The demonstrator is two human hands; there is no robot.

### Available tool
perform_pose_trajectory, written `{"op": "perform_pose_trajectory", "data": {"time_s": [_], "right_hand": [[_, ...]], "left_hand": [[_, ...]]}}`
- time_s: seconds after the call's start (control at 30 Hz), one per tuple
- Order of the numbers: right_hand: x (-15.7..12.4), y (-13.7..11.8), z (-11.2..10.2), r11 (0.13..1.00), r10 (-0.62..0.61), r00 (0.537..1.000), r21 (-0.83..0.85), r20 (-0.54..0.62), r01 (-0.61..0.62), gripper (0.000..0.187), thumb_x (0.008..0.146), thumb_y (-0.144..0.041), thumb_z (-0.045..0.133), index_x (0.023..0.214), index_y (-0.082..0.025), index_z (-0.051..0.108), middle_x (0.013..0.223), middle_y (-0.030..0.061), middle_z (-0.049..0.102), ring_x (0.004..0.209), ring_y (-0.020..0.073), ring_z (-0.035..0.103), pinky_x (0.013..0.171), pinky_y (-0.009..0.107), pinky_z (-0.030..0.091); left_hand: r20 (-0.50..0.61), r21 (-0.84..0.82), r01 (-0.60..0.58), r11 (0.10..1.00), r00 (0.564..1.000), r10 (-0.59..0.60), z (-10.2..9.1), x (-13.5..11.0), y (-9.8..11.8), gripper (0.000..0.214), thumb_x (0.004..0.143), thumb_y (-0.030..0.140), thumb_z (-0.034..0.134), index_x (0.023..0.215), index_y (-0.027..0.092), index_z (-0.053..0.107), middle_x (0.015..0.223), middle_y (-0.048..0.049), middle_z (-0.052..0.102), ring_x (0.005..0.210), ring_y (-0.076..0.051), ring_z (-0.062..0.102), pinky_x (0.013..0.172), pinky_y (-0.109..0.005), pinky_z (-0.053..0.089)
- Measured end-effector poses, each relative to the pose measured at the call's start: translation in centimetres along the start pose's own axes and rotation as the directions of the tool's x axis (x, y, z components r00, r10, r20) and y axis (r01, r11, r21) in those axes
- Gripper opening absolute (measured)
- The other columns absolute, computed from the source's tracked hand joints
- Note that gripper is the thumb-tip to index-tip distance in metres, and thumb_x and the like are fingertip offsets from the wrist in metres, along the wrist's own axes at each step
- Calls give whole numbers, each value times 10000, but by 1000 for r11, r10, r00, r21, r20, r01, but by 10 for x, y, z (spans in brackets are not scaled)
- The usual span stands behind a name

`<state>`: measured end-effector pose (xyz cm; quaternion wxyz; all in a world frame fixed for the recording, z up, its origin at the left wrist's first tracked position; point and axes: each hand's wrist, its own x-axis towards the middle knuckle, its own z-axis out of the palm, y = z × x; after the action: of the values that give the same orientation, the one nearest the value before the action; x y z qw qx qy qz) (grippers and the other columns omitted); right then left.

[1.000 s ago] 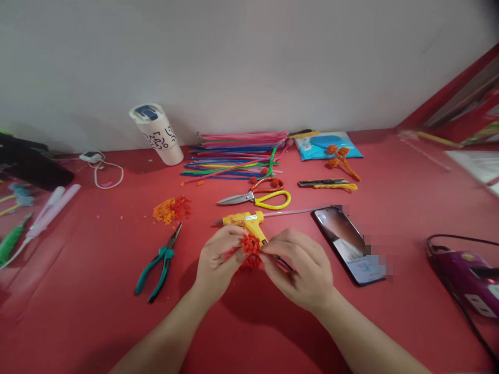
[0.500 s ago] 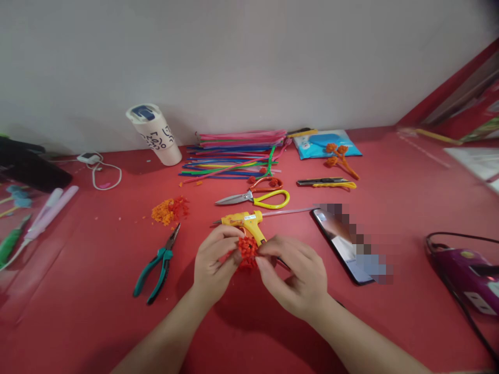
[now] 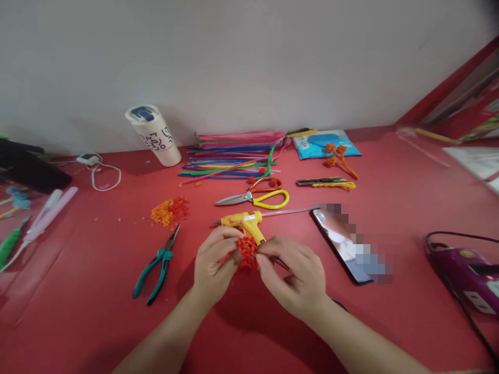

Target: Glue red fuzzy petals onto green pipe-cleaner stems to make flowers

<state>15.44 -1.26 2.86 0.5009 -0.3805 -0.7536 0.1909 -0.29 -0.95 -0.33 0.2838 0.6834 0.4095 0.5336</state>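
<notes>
A small red cluster like a flower head (image 3: 247, 252), made of many short pieces, is held above the table in front of me. My left hand (image 3: 217, 259) pinches it from the left between thumb and fingers. At its right edge, the thumb and forefinger of my right hand (image 3: 294, 270) are closed together; whether they grip one of its pieces is too small to tell. Just behind the hands lies a yellow glue gun (image 3: 244, 221) with a clear glue stick in its back end. Its handle is partly hidden by my right fingers.
Pliers (image 3: 158, 267) and orange and red scraps (image 3: 169, 210) lie on the left. Scissors (image 3: 253, 199), pipe cleaners (image 3: 234, 156), a box cutter (image 3: 325, 183) and a blue packet (image 3: 329, 145) are farther back. A tumbler (image 3: 156, 135) stands by the wall; a phone (image 3: 343, 249) lies right.
Both hands stay around the red flower head almost unmoved. The thumb and forefinger of my right hand have drawn slightly closer together at its right edge.
</notes>
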Motion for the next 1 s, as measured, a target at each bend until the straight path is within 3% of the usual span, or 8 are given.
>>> {"op": "perform_pose_trajectory", "data": {"time_s": [0.1,0.27,0.5,1.0], "right_hand": [[-1,4,0,997,-67,998,-41,-9,67,112,784,-74,521,796,-184,540,576,-25,557,487,84,489,509,200,423],[0,11,0,971,-184,983,-157,-26,178,156,780,-61,547,873,-185,558,642,12,624,514,101,533,511,211,437],[0,14,2,942,-247,969,-232,8,242,134,778,-68,571,864,-171,560,648,32,627,518,116,519,500,235,419],[0,15,1,945,-217,976,-242,35,218,106,828,-85,526,843,-178,574,636,30,619,536,113,536,503,228,417]], "left_hand": [[-20,-82,69,994,997,-70,2,2,3,84,799,158,588,764,181,661,781,-41,596,716,-149,564,634,-257,464],[37,-233,158,960,987,-153,4,4,9,99,799,146,583,735,184,648,723,-18,568,687,-134,524,633,-243,432],[58,-249,210,945,978,-202,3,3,10,114,794,142,582,710,186,645,710,-14,553,678,-136,502,618,-250,397],[78,-216,223,950,974,-211,1,5,8,141,803,164,575,666,174,608,708,-18,532,671,-137,488,628,-261,398]]}}
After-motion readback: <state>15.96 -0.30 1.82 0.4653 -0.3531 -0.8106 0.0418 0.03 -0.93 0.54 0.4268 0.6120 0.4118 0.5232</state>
